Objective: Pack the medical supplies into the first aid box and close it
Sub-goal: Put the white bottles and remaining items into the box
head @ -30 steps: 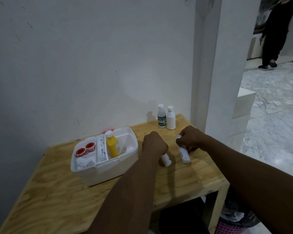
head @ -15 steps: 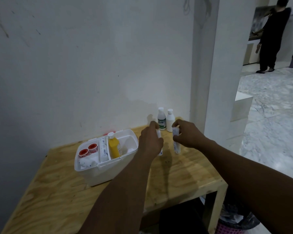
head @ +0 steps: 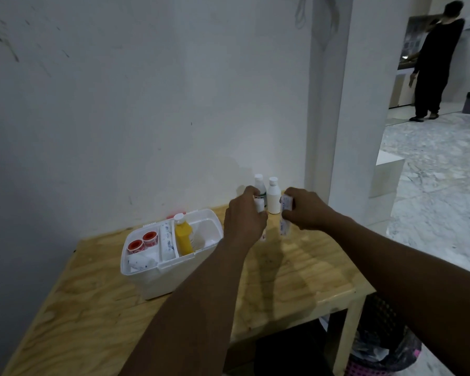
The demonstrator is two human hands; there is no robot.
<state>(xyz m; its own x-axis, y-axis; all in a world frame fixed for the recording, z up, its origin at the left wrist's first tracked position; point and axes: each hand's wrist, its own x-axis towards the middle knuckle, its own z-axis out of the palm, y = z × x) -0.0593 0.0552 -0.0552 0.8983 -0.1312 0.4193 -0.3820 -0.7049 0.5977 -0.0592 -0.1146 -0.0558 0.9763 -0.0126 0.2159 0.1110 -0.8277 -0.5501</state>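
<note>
The white first aid box (head: 158, 280) stands open on the wooden table (head: 282, 280). Inside are two red-topped rolls (head: 143, 242), a white tube (head: 167, 241), a yellow bottle (head: 183, 237) and a wrapped bandage (head: 140, 261). My left hand (head: 244, 219) is shut on a white roll (head: 259, 206), held upright above the table just right of the box. My right hand (head: 305, 210) grips another white roll (head: 285, 217), also raised. Two white bottles (head: 273, 196) stand by the wall behind my hands.
The wall runs along the table's far edge, and a white pillar (head: 345, 131) rises at the right. A bin with a dark bag (head: 383, 351) sits under the table's right corner. A person in black (head: 434, 63) stands in the far room.
Both hands have lifted their white rolls off the table and turned them upright, rising toward the two bottles. The view has tilted slightly.
</note>
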